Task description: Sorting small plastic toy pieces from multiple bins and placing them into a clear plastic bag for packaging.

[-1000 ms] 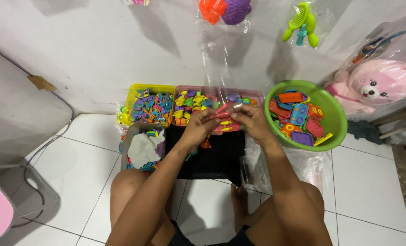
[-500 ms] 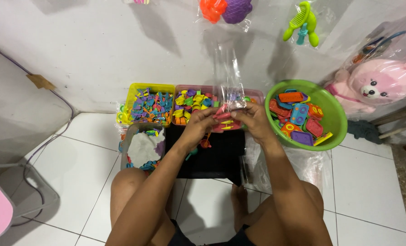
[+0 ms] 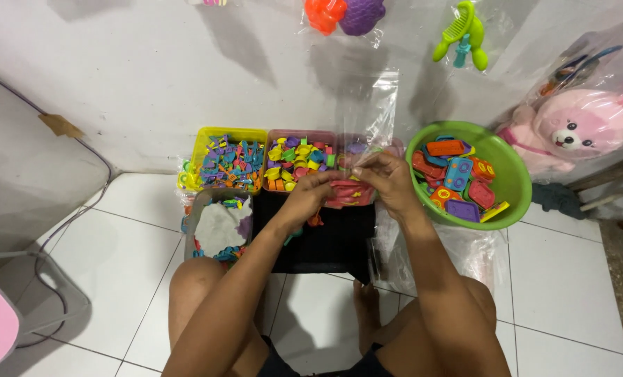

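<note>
My left hand [image 3: 306, 197] and my right hand [image 3: 387, 183] meet in front of me over a black tray [image 3: 325, 241]. Together they hold a red plastic toy piece [image 3: 348, 193] and a clear plastic bag [image 3: 367, 115] that stands up above the hands against the white wall. The right hand pinches the bag's lower edge. The left hand grips the red piece from the left side. Small yellow bits on the red piece are mostly hidden by the fingers.
A yellow bin [image 3: 207, 143] and a pink bin [image 3: 276, 135] of small coloured toy parts stand at the wall. A green bowl [image 3: 514, 183] of larger toy pieces sits to the right. A grey tub [image 3: 195, 216] is on the left, a pink plush bear [image 3: 578, 129] far right.
The clear bag has been raised and spread wider above the hands. The red piece has sunk lower between the fingers and its yellow bits are now covered.
</note>
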